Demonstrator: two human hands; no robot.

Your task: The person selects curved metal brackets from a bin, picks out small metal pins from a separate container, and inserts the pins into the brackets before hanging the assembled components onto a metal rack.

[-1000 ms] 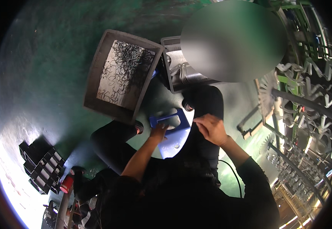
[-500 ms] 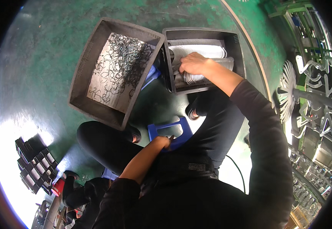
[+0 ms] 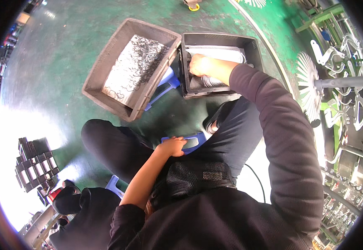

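Observation:
My right hand (image 3: pixel 198 66) reaches into the black plastic crate (image 3: pixel 220 37), at its left end. Its fingers are curled down at the rows of thin, pale, closely stacked round pieces (image 3: pixel 225 53); glare and the hand itself hide what they grip. Low between my legs, my left hand (image 3: pixel 172 146) lies curled against a blue plastic frame (image 3: pixel 199 140), which looks like part of a small stool. Whatever is in its fingers cannot be made out. To the left a tilted grey crate (image 3: pixel 93 83) holds many loose, dark bent wire hooks (image 3: pixel 142 62) over a pale bottom.
A blue stool (image 3: pixel 165 85) stands beneath the crates. Metal racks with hanging hooks (image 3: pixel 348 89) and a fan-like ring of blades (image 3: pixel 308 79) line the right. Black boxes (image 3: pixel 35 164) are stacked at left. Another person's dark clothing (image 3: pixel 89 212) shows at lower left.
My right hand has shifted left within the black crate. The left hand has moved up over the blue frame's edge. The whole view has tilted slightly and brightened.

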